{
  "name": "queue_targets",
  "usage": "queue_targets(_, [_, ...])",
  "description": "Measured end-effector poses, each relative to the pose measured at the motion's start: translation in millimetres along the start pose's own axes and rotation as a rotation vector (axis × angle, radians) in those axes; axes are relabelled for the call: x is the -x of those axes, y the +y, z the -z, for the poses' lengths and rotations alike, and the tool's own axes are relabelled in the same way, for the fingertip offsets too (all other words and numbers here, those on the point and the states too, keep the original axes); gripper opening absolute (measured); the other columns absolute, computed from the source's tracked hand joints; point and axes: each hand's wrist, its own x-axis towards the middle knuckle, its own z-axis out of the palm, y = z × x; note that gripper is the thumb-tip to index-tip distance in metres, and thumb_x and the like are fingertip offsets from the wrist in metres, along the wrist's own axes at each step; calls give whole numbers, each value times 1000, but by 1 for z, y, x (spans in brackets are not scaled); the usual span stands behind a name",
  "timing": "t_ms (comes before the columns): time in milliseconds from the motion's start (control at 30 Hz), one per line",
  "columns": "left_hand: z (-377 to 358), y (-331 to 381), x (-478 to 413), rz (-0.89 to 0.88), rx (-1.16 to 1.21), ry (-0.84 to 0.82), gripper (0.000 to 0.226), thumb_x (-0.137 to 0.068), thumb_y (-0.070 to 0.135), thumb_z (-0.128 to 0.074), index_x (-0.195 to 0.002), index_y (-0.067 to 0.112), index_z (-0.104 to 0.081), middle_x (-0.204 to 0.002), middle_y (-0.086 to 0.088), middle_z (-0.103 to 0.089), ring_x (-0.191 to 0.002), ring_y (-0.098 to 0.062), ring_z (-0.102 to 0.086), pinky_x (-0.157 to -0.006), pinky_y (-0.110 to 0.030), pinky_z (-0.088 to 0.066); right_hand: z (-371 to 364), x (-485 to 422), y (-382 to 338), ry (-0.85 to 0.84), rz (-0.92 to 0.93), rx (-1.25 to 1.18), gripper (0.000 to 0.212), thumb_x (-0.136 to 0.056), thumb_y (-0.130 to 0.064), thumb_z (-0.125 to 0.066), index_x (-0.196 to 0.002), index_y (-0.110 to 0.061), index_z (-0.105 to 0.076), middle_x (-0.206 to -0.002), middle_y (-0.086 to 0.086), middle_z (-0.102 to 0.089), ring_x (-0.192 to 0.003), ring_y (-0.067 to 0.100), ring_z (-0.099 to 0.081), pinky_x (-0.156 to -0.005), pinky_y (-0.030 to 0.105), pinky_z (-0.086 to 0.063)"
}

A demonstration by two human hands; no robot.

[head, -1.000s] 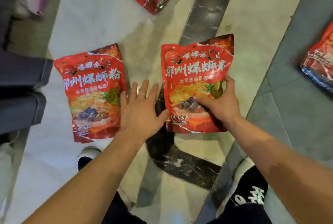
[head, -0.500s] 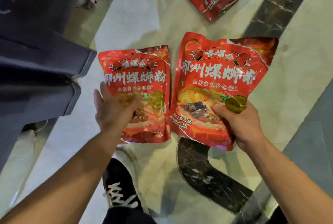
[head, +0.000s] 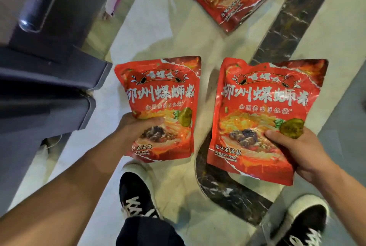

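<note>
Head view has the left hand (head: 136,126) curled round the left pouch (head: 160,95) low down and the right hand (head: 297,152) pinching the right pouch (head: 263,107) at its lower corner, both held above the floor (head: 178,33); firm thumbs and level bags should stop either slipping.

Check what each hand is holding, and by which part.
The left hand grips the left red packet at its lower left edge. The right hand grips the right red packet at its lower right corner, thumb on the front.
</note>
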Motion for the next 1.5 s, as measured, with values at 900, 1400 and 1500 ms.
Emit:
queue_targets(900, [-50, 425, 629, -644, 22, -535, 89, -32, 28, -102, -113, 14, -67, -100, -7, -78, -88, -27, -76, -68, -35, -60, 313, 511, -398, 90, 473, -317, 78, -54, -19, -93, -122, -1, -62, -112, 17, -72, -95, 30, -72, -86, 44, -59])
queue_targets(1400, [-95, 479, 986, -1062, -259, -1053, 64, -47, 4, -94, -105, 13, -66, -92, -7, -78, -86, -26, -75, -77, -36, -62, 358, 935, -338, 783, 891, -675, 36, -66, -7, -78, -98, -20, -72, -102, 11, -75, -91, 26, -73, -74, 38, -62])
queue_targets(1500, [-121, 452, 1039, -1073, -378, -1173, 69, -35, 14, -94, -99, 12, -68, -90, -8, -78, -81, -24, -76, -78, -36, -62, 356, 1006, -275, 976, 876, -717, 61, -41, -21, -96, -98, -17, -72, -107, 15, -74, -92, 28, -73, -79, 42, -61])
